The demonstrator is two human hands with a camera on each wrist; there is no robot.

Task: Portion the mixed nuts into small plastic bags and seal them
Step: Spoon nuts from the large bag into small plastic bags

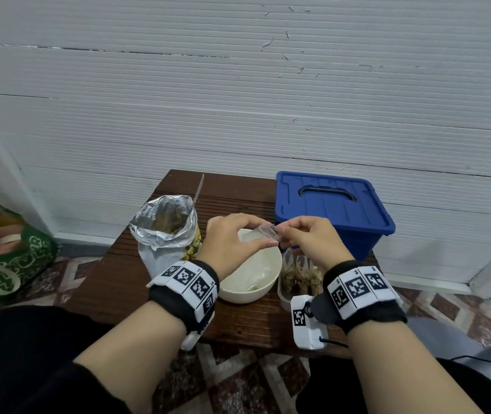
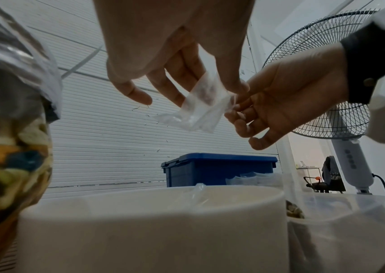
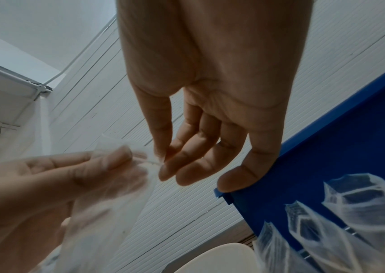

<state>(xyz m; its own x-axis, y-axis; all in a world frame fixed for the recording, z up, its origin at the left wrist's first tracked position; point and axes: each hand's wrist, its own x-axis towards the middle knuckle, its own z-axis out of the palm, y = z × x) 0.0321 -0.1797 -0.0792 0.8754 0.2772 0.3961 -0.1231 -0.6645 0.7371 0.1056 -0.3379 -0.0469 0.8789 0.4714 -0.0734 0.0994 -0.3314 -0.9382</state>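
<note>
Hands meet above the cream bowl (image 1: 250,273) at the centre of the wooden surface (image 1: 113,279). Left hand (image 1: 231,243) and right hand (image 1: 307,240) both pinch one small empty plastic bag (image 2: 198,109) between thumb and fingertips. Foil bag of mixed nuts (image 1: 168,231) stands open at 9 o'clock from the bowl. Filled small bags (image 1: 299,274) stand in a clear container at 3 o'clock, with the blue lidded box (image 1: 332,210) at 1 o'clock.

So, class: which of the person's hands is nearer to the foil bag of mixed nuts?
Left. The left hand hovers just right of the foil bag; the right hand is farther right, beside the blue box.
</note>
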